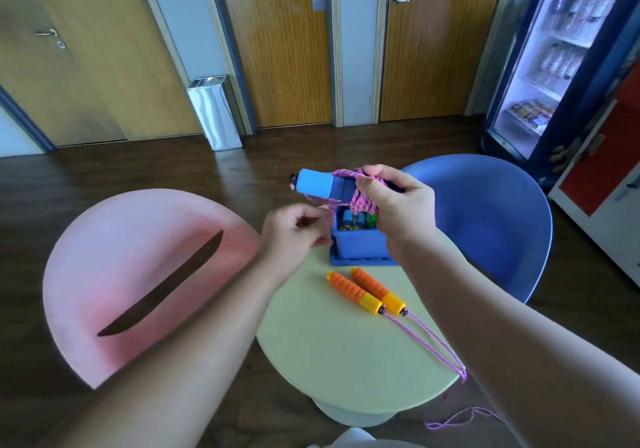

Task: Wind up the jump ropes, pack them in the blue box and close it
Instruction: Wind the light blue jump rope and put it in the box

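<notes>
Head view: my right hand (394, 202) clamps the wound blue-handled jump rope (313, 184) just above the open blue box (360, 245), poised for packing. My left hand (298, 228), fingers curled, may be pinching its cord (I cannot tell). The orange-handled rope (363, 288) lies unwound, nearer on the table (329, 343).

Pink chair (104, 257); blue chair (491, 226); steel bin (216, 115); drinks fridge (561, 49)

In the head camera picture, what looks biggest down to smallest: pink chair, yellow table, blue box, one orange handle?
1. pink chair and yellow table: both biggest, too alike to rank, and arms cover part of the table.
2. blue box
3. orange handle
</notes>
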`<state>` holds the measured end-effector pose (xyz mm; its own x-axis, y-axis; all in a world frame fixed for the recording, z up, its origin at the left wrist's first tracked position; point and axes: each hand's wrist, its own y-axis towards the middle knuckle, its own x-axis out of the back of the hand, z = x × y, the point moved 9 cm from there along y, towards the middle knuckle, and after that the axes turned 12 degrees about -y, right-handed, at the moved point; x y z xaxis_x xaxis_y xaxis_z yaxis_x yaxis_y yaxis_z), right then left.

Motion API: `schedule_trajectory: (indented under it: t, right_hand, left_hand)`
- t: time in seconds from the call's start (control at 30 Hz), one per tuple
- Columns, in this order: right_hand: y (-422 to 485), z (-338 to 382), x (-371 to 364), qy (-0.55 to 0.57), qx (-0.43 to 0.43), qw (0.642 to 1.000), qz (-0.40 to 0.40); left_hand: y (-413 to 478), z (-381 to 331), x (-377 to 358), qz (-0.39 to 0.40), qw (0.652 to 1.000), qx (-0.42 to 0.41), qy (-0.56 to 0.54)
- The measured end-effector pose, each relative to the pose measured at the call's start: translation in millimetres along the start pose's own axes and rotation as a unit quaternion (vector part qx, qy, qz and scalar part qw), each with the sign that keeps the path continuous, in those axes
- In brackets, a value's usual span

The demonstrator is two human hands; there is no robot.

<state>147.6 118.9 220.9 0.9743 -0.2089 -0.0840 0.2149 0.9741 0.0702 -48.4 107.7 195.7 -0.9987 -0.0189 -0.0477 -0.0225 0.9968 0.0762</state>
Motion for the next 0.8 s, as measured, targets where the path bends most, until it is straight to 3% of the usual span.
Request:
schedule_trajectory:
  t: [0.23, 0.4, 0.5, 0.6, 0.67, 0.8]
  right_hand:
    - [5.1, 9.1, -18.0, -0.049, 0.015, 0.999, -0.001]
    - [9.7, 7.1, -21.6, -0.042, 0.006, 0.995, 0.088]
    - [13.9, 3.7, -14.4, -0.070, 0.005, 0.990, 0.126]
    - [17.1, -0.7, -14.1, -0.103, 0.023, 0.981, 0.161]
    - [16.1, -2.4, -18.4, -0.132, 0.038, 0.972, 0.190]
    - [13.9, 1.2, -25.9, -0.186, 0.070, 0.953, 0.230]
  left_hand:
    - [-4.2, 11.1, -47.8, 0.043, 0.999, 0.015, -0.003]
    - [-2.5, 23.5, -32.7, 0.065, 0.994, 0.092, -0.014]
    - [3.2, 28.3, 1.8, -0.035, 0.986, 0.159, -0.026]
    - [5.6, 24.4, 24.4, -0.151, 0.947, 0.222, -0.177]
    - [13.2, 16.5, 22.4, -0.137, 0.938, 0.245, -0.204]
    - [24.8, -2.4, 15.2, -0.127, 0.964, 0.217, -0.086]
